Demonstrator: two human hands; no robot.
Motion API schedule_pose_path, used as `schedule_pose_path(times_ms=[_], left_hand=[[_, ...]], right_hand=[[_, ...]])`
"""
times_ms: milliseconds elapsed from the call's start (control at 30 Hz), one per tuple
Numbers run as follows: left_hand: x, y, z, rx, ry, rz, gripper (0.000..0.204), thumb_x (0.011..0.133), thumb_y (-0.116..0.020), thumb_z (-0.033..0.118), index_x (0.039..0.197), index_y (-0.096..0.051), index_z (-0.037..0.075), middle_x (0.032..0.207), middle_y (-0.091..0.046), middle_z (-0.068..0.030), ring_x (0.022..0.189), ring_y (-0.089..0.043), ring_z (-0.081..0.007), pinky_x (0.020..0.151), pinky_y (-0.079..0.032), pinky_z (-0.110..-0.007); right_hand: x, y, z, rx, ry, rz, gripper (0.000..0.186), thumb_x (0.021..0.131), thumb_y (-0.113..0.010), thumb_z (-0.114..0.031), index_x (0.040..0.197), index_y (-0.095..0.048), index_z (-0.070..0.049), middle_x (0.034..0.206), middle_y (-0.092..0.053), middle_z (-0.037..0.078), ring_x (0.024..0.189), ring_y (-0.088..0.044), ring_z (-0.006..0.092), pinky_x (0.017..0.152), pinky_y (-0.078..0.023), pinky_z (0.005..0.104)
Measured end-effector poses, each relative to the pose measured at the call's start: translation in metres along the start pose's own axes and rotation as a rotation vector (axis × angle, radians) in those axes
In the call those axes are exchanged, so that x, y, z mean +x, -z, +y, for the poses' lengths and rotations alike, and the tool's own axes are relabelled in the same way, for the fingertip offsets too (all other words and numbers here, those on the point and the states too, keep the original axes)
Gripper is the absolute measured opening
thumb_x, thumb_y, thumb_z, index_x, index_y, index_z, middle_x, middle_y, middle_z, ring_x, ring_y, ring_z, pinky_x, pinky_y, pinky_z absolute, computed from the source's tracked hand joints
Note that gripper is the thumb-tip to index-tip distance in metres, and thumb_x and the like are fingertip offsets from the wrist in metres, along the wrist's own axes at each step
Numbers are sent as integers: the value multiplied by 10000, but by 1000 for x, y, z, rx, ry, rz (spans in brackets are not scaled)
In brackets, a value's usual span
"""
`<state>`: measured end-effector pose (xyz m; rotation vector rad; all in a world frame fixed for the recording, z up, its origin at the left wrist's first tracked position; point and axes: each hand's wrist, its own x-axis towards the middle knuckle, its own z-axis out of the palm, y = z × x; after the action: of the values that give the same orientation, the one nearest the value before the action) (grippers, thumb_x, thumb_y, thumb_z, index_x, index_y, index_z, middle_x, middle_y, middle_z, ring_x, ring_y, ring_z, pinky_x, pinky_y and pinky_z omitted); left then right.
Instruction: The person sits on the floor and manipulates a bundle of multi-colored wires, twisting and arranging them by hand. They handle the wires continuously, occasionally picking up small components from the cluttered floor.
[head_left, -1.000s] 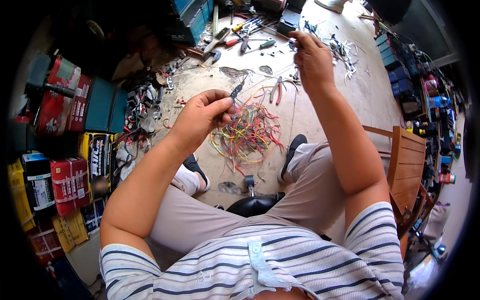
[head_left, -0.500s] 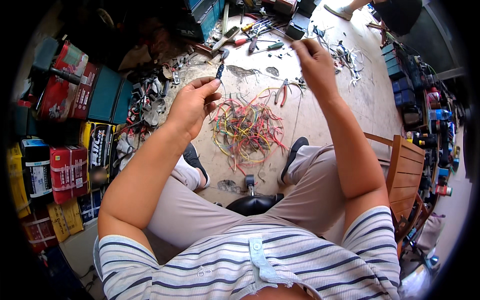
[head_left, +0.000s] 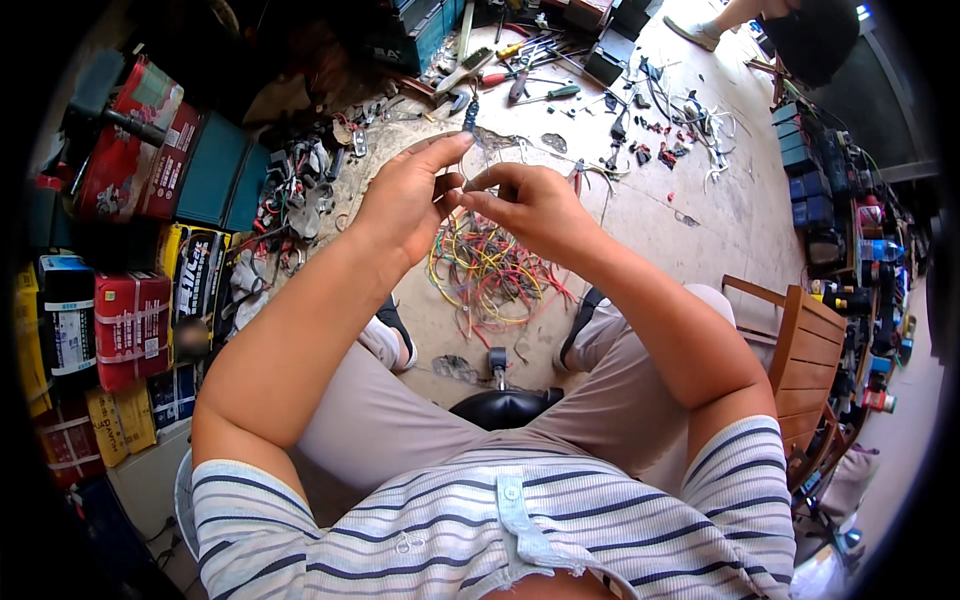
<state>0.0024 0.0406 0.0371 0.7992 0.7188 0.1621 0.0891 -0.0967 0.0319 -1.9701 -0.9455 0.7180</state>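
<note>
Between thumb and fingers my left hand [head_left: 402, 195] pinches a short dark, knobbly length that looks like coiled wire [head_left: 471, 113]; it sticks up past the thumb tip. My right hand [head_left: 540, 208] has come up close beside it, thumb and forefinger pinched together at the left fingers. A thin strand seems to run between the hands, but what the right fingertips grip is too small to make out. Below both hands a tangled heap of red, yellow and green wires [head_left: 495, 275] lies on the floor. Red-handled pliers [head_left: 577, 176] lie just beyond the right hand, partly hidden.
Screwdrivers, including a green-handled one [head_left: 562, 92], and a brush [head_left: 465, 72] are scattered at the far side. Black and white scraps [head_left: 665, 150] litter the far right. Stacked boxes [head_left: 133, 330] line the left; a wooden chair [head_left: 803, 350] stands right. Another person's foot [head_left: 692, 32] shows far right.
My right hand has swung down and left from the far right to meet the left hand. My left hand has shifted slightly right, still holding the dark coiled piece.
</note>
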Motion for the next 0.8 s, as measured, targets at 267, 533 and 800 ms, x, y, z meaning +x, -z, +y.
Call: schedule_pose_path(times_ms=[267, 533, 800], left_hand=[[9, 10, 5, -7, -87, 39, 151, 818, -683, 169, 928, -621, 86, 824, -562, 11, 681, -499, -91, 570, -421, -219], [-1, 2, 5, 33, -71, 37, 106, 826, -676, 159, 906, -635, 104, 824, -583, 18, 652, -503, -81, 563, -415, -212], [-2, 5, 2, 151, -64, 9, 108, 832, -671, 162, 924, -652, 109, 773, -590, 50, 628, -508, -42, 559, -413, -189]], right_hand=[[-9, -7, -1, 41, 37, -19, 271, 838, -623, -279, 911, -662, -21, 705, -620, 153, 627, -600, 245, 590, -453, 346], [-8, -8, 3, 211, -14, -50, 341, 868, -590, -324, 916, -659, 6, 708, -626, 131, 637, -578, 210, 622, -464, 327], [-10, 14, -11, 101, -45, 114, 350, 841, -626, -343, 958, -657, -15, 679, -623, 106, 600, -581, 147, 576, -455, 290]])
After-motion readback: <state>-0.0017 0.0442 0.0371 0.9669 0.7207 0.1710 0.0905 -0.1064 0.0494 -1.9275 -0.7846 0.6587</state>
